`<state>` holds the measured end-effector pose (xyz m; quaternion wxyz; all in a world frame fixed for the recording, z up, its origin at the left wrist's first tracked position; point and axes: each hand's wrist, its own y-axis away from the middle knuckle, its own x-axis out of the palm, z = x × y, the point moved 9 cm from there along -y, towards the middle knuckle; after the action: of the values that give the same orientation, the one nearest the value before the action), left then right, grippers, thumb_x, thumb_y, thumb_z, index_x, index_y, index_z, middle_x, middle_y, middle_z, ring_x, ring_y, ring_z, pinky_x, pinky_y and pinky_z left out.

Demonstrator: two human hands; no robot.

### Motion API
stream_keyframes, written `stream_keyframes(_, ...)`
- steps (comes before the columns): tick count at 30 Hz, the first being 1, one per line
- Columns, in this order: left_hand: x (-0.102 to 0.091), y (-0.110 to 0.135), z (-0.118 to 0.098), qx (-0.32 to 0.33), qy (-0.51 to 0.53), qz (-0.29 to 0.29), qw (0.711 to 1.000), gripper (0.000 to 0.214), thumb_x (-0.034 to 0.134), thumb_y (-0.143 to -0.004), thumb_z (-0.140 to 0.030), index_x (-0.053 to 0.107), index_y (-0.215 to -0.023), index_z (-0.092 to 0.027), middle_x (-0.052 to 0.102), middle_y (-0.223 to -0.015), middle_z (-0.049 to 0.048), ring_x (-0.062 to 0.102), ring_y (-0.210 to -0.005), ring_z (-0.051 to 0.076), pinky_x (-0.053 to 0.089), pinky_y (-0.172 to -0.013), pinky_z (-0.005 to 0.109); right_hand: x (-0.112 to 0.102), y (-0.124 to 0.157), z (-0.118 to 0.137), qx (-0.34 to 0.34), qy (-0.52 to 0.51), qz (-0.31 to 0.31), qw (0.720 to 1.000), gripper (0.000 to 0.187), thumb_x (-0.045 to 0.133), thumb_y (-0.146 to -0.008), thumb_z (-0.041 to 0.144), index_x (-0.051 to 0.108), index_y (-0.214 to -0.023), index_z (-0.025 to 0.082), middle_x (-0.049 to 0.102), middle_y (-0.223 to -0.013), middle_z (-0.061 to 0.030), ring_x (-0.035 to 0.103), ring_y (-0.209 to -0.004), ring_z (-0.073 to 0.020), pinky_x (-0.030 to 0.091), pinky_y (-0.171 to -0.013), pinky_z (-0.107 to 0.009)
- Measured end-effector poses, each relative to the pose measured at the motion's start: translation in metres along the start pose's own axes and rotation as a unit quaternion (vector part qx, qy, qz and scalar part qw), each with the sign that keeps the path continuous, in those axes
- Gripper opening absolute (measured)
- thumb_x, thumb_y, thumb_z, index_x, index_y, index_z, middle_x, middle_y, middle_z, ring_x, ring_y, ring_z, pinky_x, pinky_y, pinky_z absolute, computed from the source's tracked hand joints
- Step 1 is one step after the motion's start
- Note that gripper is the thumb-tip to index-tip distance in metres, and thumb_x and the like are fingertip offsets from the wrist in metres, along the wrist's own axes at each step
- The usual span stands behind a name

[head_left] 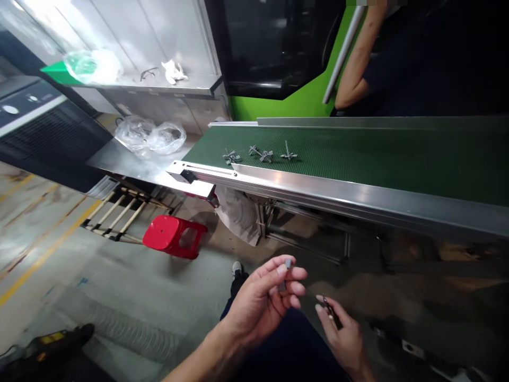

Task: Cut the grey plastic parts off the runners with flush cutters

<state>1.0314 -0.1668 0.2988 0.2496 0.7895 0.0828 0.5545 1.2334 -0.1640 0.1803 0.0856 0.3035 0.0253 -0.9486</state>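
My left hand point(264, 302) is raised in front of my body, pinching a small grey plastic part point(288, 263) between thumb and index finger. More grey shows lower down by its curled fingers. To its right, my right hand point(344, 331) is closed around a small dark hand tool point(331, 312) with a slim tip and a metallic glint; its exact kind is hard to make out. Beyond both hands, several grey moulded pieces with thin stems point(265, 155) lie on the green conveyor belt point(358, 159), apart from my hands.
A metal rail point(302, 183) edges the conveyor. Below stand a red stool point(170, 236) and a white sack point(238, 215). Clear plastic bags point(151, 137) lie on a metal ledge at left. Another person's arm point(360, 61) is behind the belt. A ribbed hose point(131, 326) crosses the floor.
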Motion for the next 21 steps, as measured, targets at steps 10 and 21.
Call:
stream_keyframes(10,-0.043,0.035,-0.078,0.036,0.006,-0.039,0.999,0.015,0.065,-0.091,-0.014,0.072,-0.104,-0.01,0.078,-0.096,0.01,0.074,-0.08,0.015,0.059,-0.068,0.023,0.05,-0.036,0.168,-0.162,-0.07,-0.009,0.984,0.013,0.066,-0.088,0.03,0.072,-0.1,0.027,0.075,-0.089,-0.0021,0.072,-0.076,-0.017,0.057,-0.07,-0.023)
stream_keyframes(21,-0.148,0.065,-0.27,0.079,0.053,-0.089,0.991,0.013,0.058,-0.093,-0.018,0.069,-0.099,-0.013,0.074,-0.12,0.0148,0.068,-0.115,0.024,0.048,-0.105,0.035,0.236,-0.067,0.368,-0.305,-0.081,0.017,0.949,0.038,0.072,-0.081,0.011,0.061,-0.116,0.024,0.071,-0.103,-0.0079,0.068,-0.093,-0.0232,0.057,-0.081,-0.039)
